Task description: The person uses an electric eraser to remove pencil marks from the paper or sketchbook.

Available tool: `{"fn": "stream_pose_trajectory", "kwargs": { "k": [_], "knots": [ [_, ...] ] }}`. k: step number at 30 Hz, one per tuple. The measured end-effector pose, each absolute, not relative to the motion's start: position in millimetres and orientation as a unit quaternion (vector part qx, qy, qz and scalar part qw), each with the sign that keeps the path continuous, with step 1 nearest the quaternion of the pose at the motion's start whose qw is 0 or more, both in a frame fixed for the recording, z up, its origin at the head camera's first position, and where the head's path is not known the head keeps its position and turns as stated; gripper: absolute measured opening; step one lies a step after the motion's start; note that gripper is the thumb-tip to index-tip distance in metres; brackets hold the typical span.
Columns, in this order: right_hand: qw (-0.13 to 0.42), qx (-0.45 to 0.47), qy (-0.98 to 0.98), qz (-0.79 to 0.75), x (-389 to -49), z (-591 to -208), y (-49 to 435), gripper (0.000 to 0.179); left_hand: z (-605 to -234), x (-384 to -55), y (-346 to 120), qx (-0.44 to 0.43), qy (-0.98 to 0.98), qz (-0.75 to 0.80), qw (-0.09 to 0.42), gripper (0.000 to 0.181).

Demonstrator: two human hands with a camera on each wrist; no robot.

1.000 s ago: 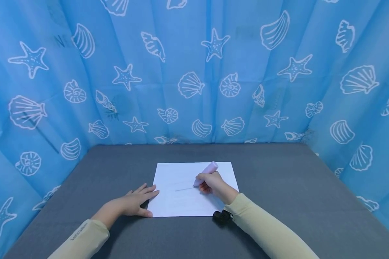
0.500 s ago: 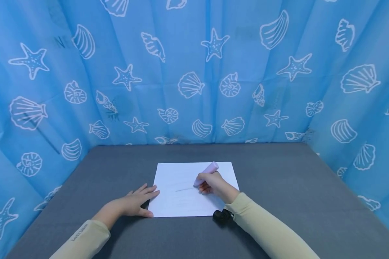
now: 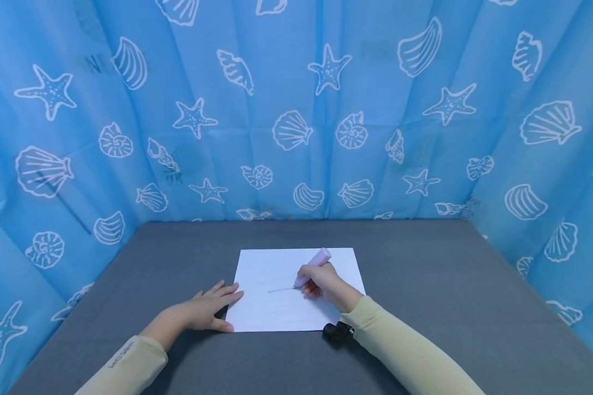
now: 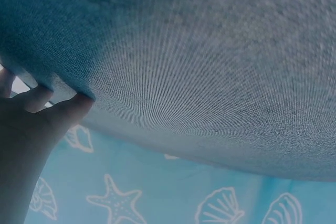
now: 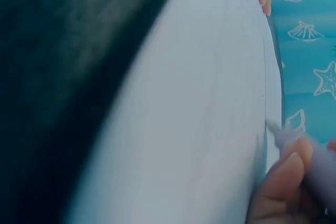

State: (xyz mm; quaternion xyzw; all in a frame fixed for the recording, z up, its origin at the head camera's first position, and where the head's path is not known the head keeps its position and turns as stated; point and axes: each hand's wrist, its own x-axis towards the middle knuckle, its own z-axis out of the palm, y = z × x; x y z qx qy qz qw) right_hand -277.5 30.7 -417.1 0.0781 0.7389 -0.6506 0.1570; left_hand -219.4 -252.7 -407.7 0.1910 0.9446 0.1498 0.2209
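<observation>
A white sheet of paper [image 3: 257, 263] lies on the grey tabletop in the head view. My right hand [image 3: 326, 282] grips a thick lilac pen [image 3: 320, 257] near its tip, the barrel slanting up and to the right. That tip meets the right end of a thin grey line [image 3: 279, 290] on the paper. In the right wrist view, thumb and finger pinch the pen [image 5: 310, 156] just behind its pointed tip. Spread across the sheet's left edge, my left hand [image 3: 202, 310] rests with straight fingers. Only part of this hand [image 4: 31, 114] shows in the left wrist view.
Grey cloth covers the table [image 3: 425, 274] around the sheet. A blue curtain [image 3: 286, 82] printed with white shells and starfish hangs behind and at both sides. A small black device [image 3: 337, 332] sits at the right wrist, by the paper's near edge.
The pen and right hand have shifted very slightly toward the near left. The left hand and the paper stay in place, and the grey line looks about as long as before.
</observation>
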Motion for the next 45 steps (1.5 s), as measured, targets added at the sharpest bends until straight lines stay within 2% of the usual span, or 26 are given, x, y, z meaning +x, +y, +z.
{"fn": "stream_pose_trajectory", "kwargs": {
  "k": [6, 26, 34, 45],
  "knots": [
    [0.148, 0.077, 0.737, -0.655, -275.3, -416.7, 29.5, 0.012, -407.5, -218.7, -253.3, 0.190, 0.945, 0.149, 0.222, 0.085],
    [0.167, 0.059, 0.722, -0.668, -275.3, -415.5, 31.3, 0.016, -408.9, -220.5, -253.3, 0.190, 0.946, 0.144, 0.219, 0.085],
    [0.147, 0.079, 0.720, -0.673, -274.5, -418.1, 29.8, 0.013, -409.5, -219.6, -253.0, 0.195, 0.944, 0.149, 0.220, 0.085],
    [0.149, 0.072, 0.731, -0.662, -274.4, -415.5, 27.6, 0.011, -409.9, -221.1, -254.4, 0.195, 0.944, 0.147, 0.221, 0.085]
  ]
}}
